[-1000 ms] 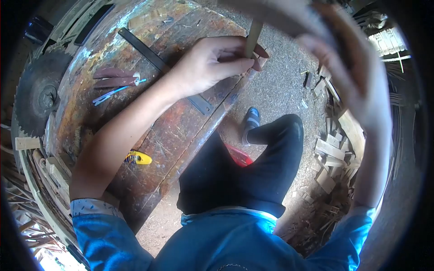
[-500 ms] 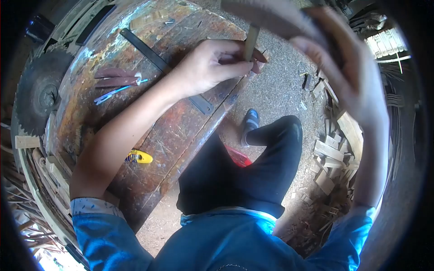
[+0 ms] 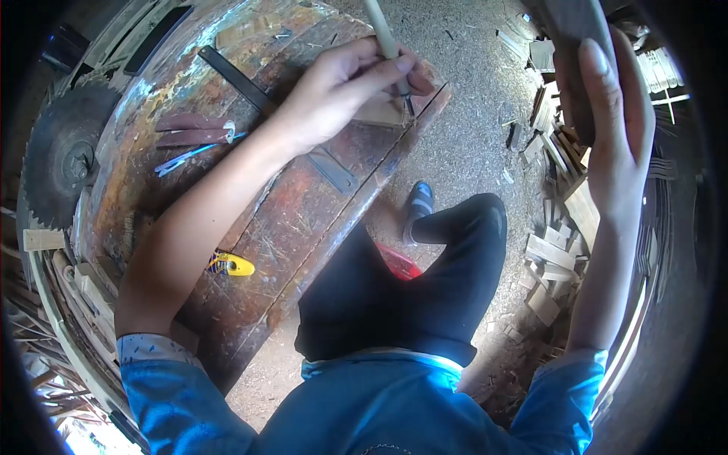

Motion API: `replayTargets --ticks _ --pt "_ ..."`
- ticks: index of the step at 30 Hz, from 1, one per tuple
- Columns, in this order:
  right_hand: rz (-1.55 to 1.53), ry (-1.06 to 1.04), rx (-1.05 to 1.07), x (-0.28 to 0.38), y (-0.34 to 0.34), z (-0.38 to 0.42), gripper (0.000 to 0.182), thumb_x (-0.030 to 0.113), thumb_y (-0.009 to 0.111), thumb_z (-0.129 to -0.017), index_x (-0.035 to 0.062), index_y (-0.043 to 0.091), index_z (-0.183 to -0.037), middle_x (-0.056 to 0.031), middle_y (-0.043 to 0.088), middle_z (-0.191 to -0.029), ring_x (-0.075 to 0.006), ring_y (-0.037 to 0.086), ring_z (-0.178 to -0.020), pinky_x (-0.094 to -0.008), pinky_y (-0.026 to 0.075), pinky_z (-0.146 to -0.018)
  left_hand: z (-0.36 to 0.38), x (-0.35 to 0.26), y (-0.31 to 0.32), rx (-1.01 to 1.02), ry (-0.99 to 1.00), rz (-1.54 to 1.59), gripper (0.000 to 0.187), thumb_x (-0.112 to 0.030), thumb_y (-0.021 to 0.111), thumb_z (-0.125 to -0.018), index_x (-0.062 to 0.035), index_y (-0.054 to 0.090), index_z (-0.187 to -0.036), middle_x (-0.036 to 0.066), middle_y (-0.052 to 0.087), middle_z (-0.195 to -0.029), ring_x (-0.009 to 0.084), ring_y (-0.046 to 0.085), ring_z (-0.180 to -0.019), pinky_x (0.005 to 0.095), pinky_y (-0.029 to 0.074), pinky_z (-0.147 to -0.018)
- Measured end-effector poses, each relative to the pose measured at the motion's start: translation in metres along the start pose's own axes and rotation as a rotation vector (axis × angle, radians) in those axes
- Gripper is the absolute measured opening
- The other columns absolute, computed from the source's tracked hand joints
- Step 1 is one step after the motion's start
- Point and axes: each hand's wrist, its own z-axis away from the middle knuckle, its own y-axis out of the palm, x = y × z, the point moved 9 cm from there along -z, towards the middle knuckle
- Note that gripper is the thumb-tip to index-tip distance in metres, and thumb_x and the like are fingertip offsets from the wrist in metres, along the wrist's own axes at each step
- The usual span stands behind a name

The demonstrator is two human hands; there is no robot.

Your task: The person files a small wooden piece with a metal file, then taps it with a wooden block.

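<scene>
Near the bench corner, my left hand [image 3: 341, 87] is closed around the pale handle of a chisel [image 3: 381, 32]. Its dark metal tip points down at a flat wood piece [image 3: 383, 114] lying by the bench edge, partly hidden under my fingers. Up at the right, over the floor, my right hand [image 3: 618, 125] grips a dark, thick wooden block [image 3: 578, 34], thumb along its face, the block apart from the chisel. Beneath my left wrist a dark flat bar [image 3: 239, 81] lies across the bench.
On the worn bench [image 3: 296, 220] lie a yellow-handled tool [image 3: 233, 265], blue pens [image 3: 182, 161] and brown strips [image 3: 189, 130]. A circular saw blade [image 3: 72, 155] stands at the left. Wood offcuts [image 3: 550, 252] are heaped on the floor at the right, and my legs are beside the bench.
My right hand has swung the wooden block away from above the chisel, to the right. My left hand has moved slightly up, the chisel now leaning and its tip showing.
</scene>
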Motion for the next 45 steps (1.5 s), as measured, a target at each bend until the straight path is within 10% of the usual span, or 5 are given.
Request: replayTargets --ticks 9,23,29,34,45 --pt "-0.084 0.174 0.093 -0.016 0.023 0.023 0.062 0.051 0.06 -0.102 0.0037 0.055 -0.142 -0.0041 0.066 -0.093 -0.0052 0.058 -0.074 -0.0209 0.044 -0.065 0.0 -0.005 0.002 0.019 0.12 -0.118 0.034 -0.028 0.058 -0.107 -0.0019 0.065 -0.127 0.008 0.073 -0.106 0.0157 0.069 -0.107 0.0306 0.053 -0.095" --pt "0.128 -0.039 -0.02 0.0 0.01 0.017 0.062 0.045 0.058 -0.104 0.0023 0.051 -0.148 -0.015 0.068 -0.121 -0.0192 0.067 -0.103 -0.0315 0.052 -0.092 0.002 -0.001 0.011 0.071 0.086 -0.111 0.03 -0.023 0.064 -0.104 -0.0004 0.066 -0.123 0.009 0.074 -0.107 0.0164 0.07 -0.106 0.0312 0.053 -0.097" --pt "-0.443 -0.219 -0.118 0.02 -0.048 -0.037 0.056 0.04 0.063 -0.102 -0.0031 0.055 -0.137 -0.0145 0.069 -0.103 -0.0194 0.067 -0.082 -0.0318 0.055 -0.075 0.003 0.005 0.011 0.077 0.069 -0.066 0.03 -0.022 0.065 -0.103 0.0004 0.066 -0.123 0.008 0.074 -0.108 0.0168 0.07 -0.107 0.0308 0.054 -0.096" --pt "0.23 -0.338 0.324 0.048 0.051 -0.011 0.053 0.037 0.066 -0.101 -0.0076 0.057 -0.128 -0.0141 0.07 -0.088 -0.0195 0.067 -0.065 -0.0321 0.057 -0.062 0.003 0.0 0.009 0.089 0.045 -0.076 0.03 -0.019 0.066 -0.102 0.0022 0.067 -0.122 0.01 0.074 -0.109 0.0172 0.07 -0.108 0.0309 0.055 -0.097" --pt "0.126 -0.552 0.036 0.068 0.016 -0.024 0.05 0.042 0.06 -0.104 -0.0057 0.06 -0.121 -0.01 0.066 -0.079 -0.0081 0.055 -0.05 -0.025 0.049 -0.045 0.001 0.007 0.014 0.104 0.055 -0.045 0.031 -0.019 0.067 -0.101 0.0029 0.067 -0.122 0.01 0.074 -0.109 0.0169 0.07 -0.107 0.0298 0.054 -0.096"
